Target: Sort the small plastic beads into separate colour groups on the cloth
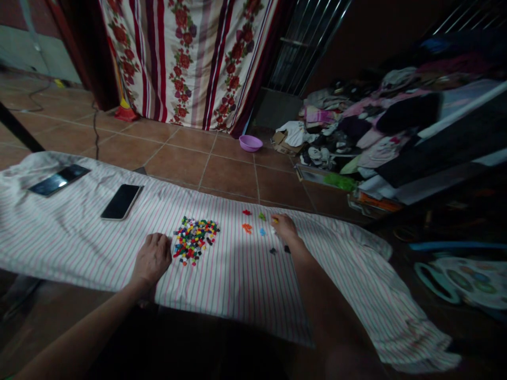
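Note:
A mixed heap of small coloured cubes (195, 237), bead-like in size, lies on the striped cloth (222, 285). Just left of it, my left hand (152, 257) rests on the cloth, its fingers curled in and no object visible in them. To the right, my right hand (284, 227) is pinched, with a small yellow cube (276, 220) at its fingertips. Around it are little single-colour groups: red pieces (246, 212), green pieces (262, 216), orange pieces (247, 228), blue pieces (262, 232), dark grey pieces (273, 251) and black pieces (287, 249). White pieces (273, 230) show partly beneath my hand.
Two phones, one dark and shiny (59, 180) and one pale-edged (122, 201), lie on the cloth's left side. Beyond the table, a purple basin (251, 143) sits on the tiled floor before a flowered curtain (190, 63). Clothes (356, 116) are heaped at the right.

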Demonstrator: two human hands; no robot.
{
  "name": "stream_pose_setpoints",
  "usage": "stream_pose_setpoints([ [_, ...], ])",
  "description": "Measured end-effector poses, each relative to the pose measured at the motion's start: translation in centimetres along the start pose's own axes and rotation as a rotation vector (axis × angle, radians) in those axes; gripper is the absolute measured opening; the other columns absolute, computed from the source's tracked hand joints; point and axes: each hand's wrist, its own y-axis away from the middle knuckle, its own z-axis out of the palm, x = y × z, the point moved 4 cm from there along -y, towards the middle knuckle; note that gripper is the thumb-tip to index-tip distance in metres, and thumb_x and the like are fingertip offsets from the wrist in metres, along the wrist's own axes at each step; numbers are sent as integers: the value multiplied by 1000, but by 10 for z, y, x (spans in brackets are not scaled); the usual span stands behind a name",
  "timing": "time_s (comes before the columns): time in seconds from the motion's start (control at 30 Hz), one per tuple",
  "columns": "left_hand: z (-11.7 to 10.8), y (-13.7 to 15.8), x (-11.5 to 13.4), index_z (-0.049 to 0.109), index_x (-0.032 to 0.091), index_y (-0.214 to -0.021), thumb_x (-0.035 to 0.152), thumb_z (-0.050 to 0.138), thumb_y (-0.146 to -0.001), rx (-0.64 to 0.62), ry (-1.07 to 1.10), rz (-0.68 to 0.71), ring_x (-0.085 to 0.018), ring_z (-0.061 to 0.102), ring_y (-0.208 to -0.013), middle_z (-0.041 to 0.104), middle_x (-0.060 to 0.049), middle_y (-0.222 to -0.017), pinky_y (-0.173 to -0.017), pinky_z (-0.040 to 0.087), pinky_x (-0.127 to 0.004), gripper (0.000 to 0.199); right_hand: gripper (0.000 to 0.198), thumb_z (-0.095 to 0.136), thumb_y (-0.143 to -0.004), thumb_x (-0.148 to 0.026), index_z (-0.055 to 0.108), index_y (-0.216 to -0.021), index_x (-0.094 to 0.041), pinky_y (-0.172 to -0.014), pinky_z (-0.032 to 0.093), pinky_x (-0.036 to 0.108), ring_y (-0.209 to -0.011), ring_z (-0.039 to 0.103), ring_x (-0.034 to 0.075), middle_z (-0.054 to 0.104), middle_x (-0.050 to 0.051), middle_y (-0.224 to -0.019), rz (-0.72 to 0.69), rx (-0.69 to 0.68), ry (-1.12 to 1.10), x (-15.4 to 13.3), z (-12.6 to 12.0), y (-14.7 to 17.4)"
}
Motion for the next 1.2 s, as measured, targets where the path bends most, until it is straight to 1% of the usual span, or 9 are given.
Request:
stream_pose_setpoints([
  [0.17,-1,0,-1,52,20,-78,22,38,-91,17,19,-20,-25,46,-79,51,-9,-76,-75,41,-39,19,24,58,-80,-19,72,-100,-16,-80,46,25,-91,63,19,69,10,-98,-23,-3,-15,0,0,0],
  [0.37,-3,0,-1,52,21,-77,21,40,-90,34,46,-18,-26,46,-79,51,-8,-76,-74,41,-39,17,21,56,-81,-17,73,-92,-18,-79,46,24,-88,63,17,70,7,-93,-18,21,-71,1,-2,1],
  [0.43,-3,0,0,52,21,-77,21,39,-90,38,39,-14,-26,46,-78,52,-8,-75,-74,41,-39,18,21,55,-82,-17,73,-92,-17,-79,46,24,-89,63,17,70,8,-93,-30,19,-72,0,-3,1],
  [0.6,-2,0,0,51,20,-77,21,39,-90,24,8,-11,-26,46,-78,53,-9,-76,-74,41,-40,18,22,54,-83,-19,73,-94,-16,-80,45,26,-90,63,19,69,10,-96,-37,23,-19,-2,-2,1],
  [0.7,-1,0,0,51,20,-77,21,39,-91,18,4,-13,-26,46,-79,53,-9,-76,-74,42,-40,18,22,55,-82,-20,73,-96,-18,-82,45,26,-90,62,18,69,9,-97,-33,44,-39,-1,-1,2],
  [0.9,-1,0,0,52,20,-78,22,38,-91,22,8,-17,-26,47,-79,52,-9,-76,-75,41,-40,19,27,57,-81,-21,70,-105,-19,-88,44,26,-98,61,19,68,9,-104,-52,69,-80,5,-2,8],
  [1.07,-2,0,-1,53,20,-77,22,38,-89,24,25,-23,-26,47,-78,52,-9,-76,-74,41,-41,19,30,59,-79,-22,69,-107,-18,-89,44,27,-99,60,19,67,10,-106,-44,47,-67,6,-2,13],
  [1.2,-2,0,-1,53,20,-78,22,39,-89,24,48,-26,-26,47,-80,53,-10,-77,-74,41,-41,18,33,61,-79,-22,68,-110,-15,-87,44,25,-98,61,19,66,10,-107,-56,-5,-67,6,-4,14],
])
